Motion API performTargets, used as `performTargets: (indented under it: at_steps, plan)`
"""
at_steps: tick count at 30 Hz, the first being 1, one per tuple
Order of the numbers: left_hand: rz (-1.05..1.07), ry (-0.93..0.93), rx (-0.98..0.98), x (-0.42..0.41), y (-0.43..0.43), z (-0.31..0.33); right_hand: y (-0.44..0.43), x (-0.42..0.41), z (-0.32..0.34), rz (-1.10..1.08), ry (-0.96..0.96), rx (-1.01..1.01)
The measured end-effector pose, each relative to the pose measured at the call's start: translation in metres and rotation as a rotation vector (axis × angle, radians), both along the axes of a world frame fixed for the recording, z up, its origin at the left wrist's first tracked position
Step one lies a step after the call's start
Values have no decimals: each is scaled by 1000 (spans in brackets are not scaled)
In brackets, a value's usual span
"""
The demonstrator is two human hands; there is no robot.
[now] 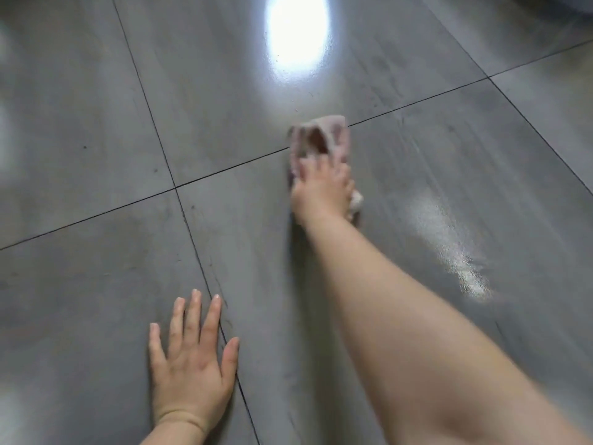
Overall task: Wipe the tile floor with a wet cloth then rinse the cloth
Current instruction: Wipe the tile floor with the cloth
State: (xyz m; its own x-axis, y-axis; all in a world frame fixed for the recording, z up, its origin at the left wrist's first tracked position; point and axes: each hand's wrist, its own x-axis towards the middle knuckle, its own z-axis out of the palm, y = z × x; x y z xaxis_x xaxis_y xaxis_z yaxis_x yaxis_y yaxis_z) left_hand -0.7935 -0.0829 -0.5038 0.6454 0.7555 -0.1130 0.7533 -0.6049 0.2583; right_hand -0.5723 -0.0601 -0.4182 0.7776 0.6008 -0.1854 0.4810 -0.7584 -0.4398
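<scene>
Two risks we are recording: the left hand [192, 358], flat, spread and holding nothing, is bracing on glossy floor [96, 123] and could slide; the cloth [333, 133], bunching under the straight pressing fingers of the right hand [321, 191], could escape.

A bright glare [296, 30] shows up top, a blurred pale shape [564, 0] at top right.

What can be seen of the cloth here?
The cloth is small, pale pinkish-beige and looks like soft terry, though motion blurs it. It lies bunched on the grey floor, straddling a dark grout line. Its far end is folded up, showing a darker hollow. The right hand presses on its near part with fingers spread, and a lump of cloth shows beside the wrist. Nothing else touches it.
</scene>
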Motion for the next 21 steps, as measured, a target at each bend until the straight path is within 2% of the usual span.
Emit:
performTargets:
  at_steps: [1, 4, 6, 7, 8, 12, 14, 16, 18, 21]
  plan:
    - [3, -11, -1, 0, 0, 0, 16, -11, -21, 108, -82, 26]
    - [-1, -31, -2, -1, 3, 0, 49, -77, -53, 742, 9, -116]
    - [12, -21, -10, 0, 3, 1, 45, -56, -52, 904, -99, -49]
    - [12, -14, 0, 0, 4, 1, 38, -27, -52, 889, -156, -40]
    - [5, -10, 19, -1, 5, 1, 31, 8, -50, 777, -150, -50]
    - [-42, -33, 99, -5, 3, -4, -55, 152, -36, 2, -156, -297]
    - [-49, -28, 145, -7, 4, -7, -83, 176, -25, -279, -97, -373]
    - [-45, -29, 166, -7, 3, -10, -66, 170, -29, -462, -74, -386]
    - [-35, -44, 144, -9, 2, -11, -25, 152, -40, -481, -103, -364]
    - [-22, -61, 113, -9, 4, -8, 60, 95, -48, -131, -121, -226]
